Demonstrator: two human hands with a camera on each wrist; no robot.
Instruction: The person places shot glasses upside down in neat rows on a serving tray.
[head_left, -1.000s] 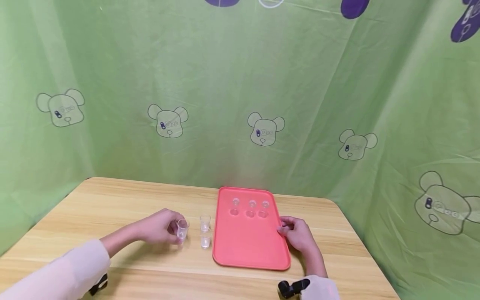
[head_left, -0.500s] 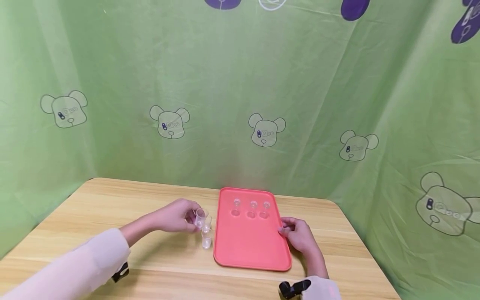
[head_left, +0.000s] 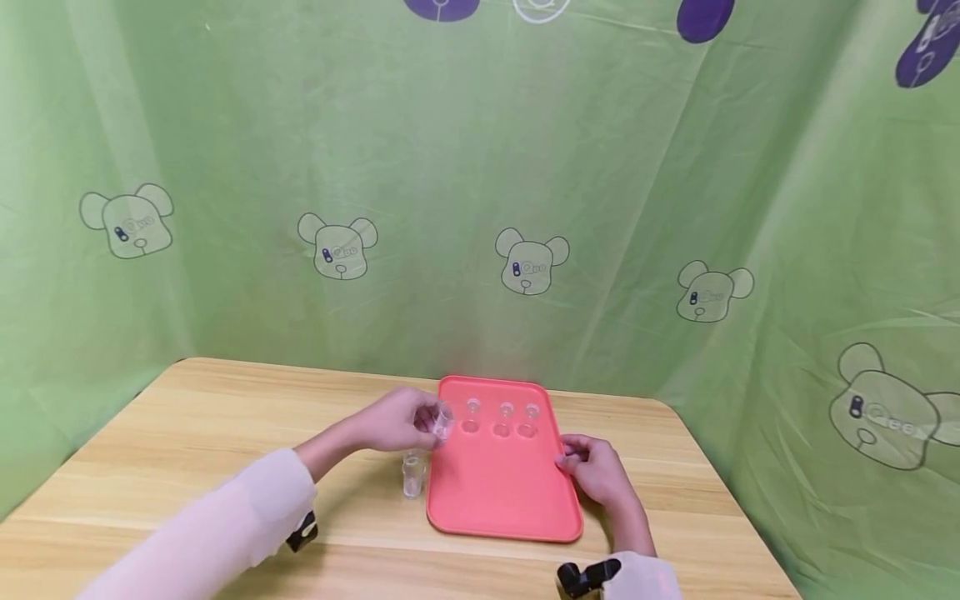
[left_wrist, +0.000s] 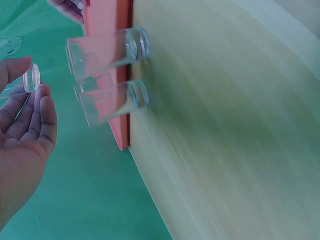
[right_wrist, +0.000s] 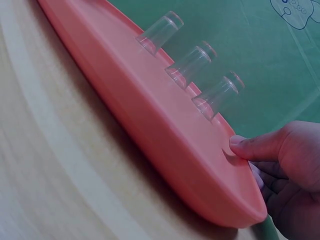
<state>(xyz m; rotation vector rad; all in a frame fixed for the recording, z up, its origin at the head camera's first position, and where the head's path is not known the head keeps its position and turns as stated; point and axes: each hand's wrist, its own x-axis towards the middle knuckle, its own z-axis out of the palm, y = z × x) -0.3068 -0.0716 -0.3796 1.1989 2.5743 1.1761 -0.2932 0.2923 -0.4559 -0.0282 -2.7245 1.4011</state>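
My left hand (head_left: 401,419) pinches a clear shot glass (head_left: 443,423) between thumb and fingers, over the left edge of the red tray (head_left: 502,492). In the left wrist view its thick base (left_wrist: 33,77) points towards the table side, so it is held mouth up. Three more shot glasses stand upside down in a row on the far part of the tray; the middle glass (right_wrist: 191,65) shows well in the right wrist view. My right hand (head_left: 596,471) grips the tray's right rim, thumb on top and fingers underneath. Left of the tray, two upright glasses (left_wrist: 107,52) stand on the table.
The wooden table (head_left: 300,533) carries the tray near its far edge. A green curtain (head_left: 420,317) with printed bear heads hangs close behind the table and along its sides.
My left hand has carried its glass rightward and away from me, from left of the two standing glasses, past them, to over the tray's edge. The right hand and tray have stayed put.
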